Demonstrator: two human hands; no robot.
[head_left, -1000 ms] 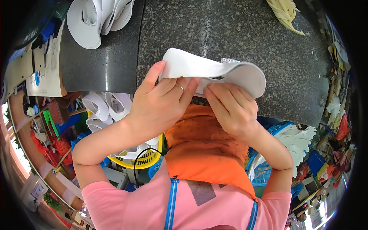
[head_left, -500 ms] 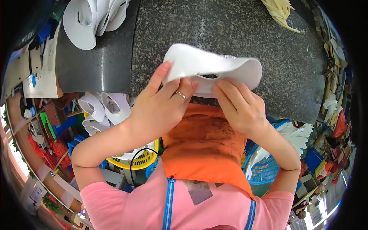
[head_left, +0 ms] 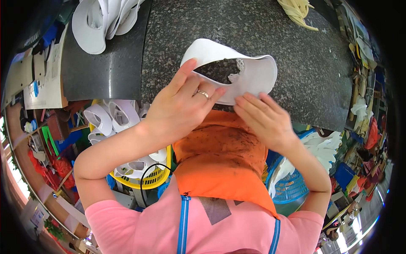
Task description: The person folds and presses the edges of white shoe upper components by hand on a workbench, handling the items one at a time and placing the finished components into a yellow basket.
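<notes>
A white shoe upper is tilted over the near edge of the dark speckled tabletop, its oval opening facing me. Lacy or beaded trim shows at the right of that opening. My left hand, with a ring on one finger, grips the upper's left side; one finger reaches up its outer face and others curl at the lower rim. At the near edge, my right hand is closed on the upper with its fingers lying side by side over the white material. My right thumb is hidden.
More white uppers stand at the far left, and a pale yellow bundle of strips lies at the far right. Below the table edge are a yellow basket of uppers and a blue basket of white pieces.
The upper has turned so its opening shows wider, with the trim now inside view. My right hand has slid down to its near edge; my left keeps hold of the left side.
</notes>
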